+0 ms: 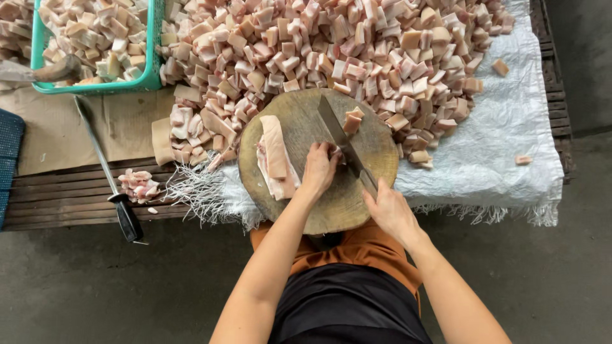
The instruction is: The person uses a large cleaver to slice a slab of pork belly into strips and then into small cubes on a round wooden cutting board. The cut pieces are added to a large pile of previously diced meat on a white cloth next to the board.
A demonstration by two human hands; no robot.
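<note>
Big heap of cut meat cubes (331, 51) fills the upper frame; round chopping block (319, 204) sits centre. Your right hand (389, 213) is clenched on the cleaver (341, 137); your left hand (317, 169) pins a small meat piece beside the blade. Strip (275, 156) waits left. Mid-dicing, I'd say; next chop needs fingertips tucked clear.

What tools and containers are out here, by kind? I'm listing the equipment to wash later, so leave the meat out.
Knives: 1, in the right hand
Sharpening rods: 1
Round chopping boards: 1, with the left hand on it
Green baskets: 1
Total: 4
</note>
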